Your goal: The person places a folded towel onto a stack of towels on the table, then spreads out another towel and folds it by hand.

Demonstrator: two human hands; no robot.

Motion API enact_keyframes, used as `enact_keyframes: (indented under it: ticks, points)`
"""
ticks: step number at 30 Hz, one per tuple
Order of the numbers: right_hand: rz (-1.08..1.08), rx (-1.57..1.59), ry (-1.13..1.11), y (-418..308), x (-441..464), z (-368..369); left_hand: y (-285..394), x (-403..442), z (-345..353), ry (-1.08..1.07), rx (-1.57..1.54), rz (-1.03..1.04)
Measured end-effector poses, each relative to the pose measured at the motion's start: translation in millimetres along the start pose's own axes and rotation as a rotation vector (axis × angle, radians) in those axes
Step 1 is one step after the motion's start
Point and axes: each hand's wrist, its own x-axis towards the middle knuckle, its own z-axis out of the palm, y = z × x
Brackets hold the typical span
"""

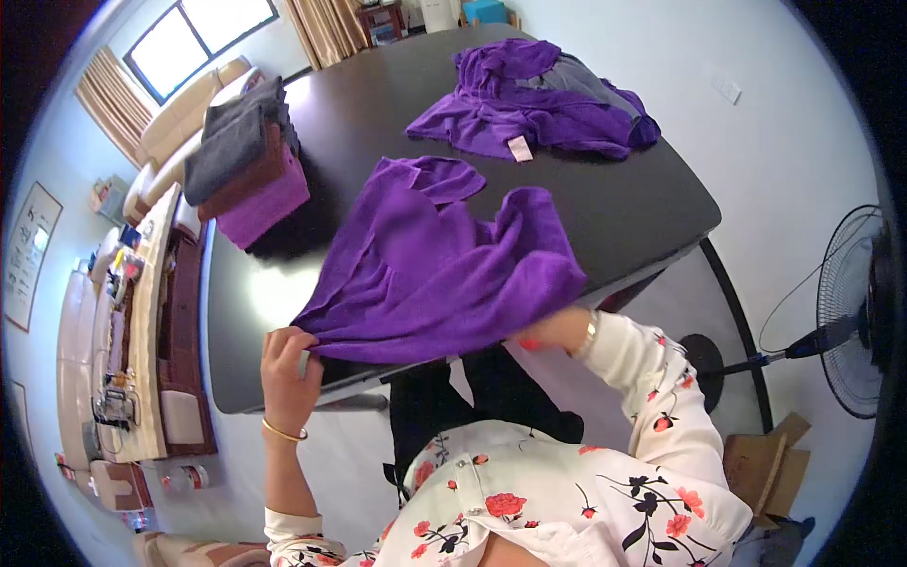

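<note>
A purple towel (pixel 444 269) is spread, rumpled, over the near part of the dark table. My left hand (pixel 288 367) pinches its near left corner at the table's front edge. My right hand (pixel 557 331) grips the towel's near right side, where the cloth partly covers the fingers. Between both hands the towel's near edge runs fairly straight, while its far side lies in loose folds.
On the dark table (pixel 350 113), a folded stack of towels (pixel 250 156) in grey, brown and purple stands at the left. A loose purple and grey pile (pixel 548 104) with a white tag lies at the far right. A standing fan (pixel 850 312) is to the right.
</note>
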Motion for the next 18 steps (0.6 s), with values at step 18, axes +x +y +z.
enact_keyframes:
  ticks: [18]
  points:
    - [0.264, -0.243, 0.663, -18, -34, -23, -12, -28, 15, 0.111, -0.153, -0.179]
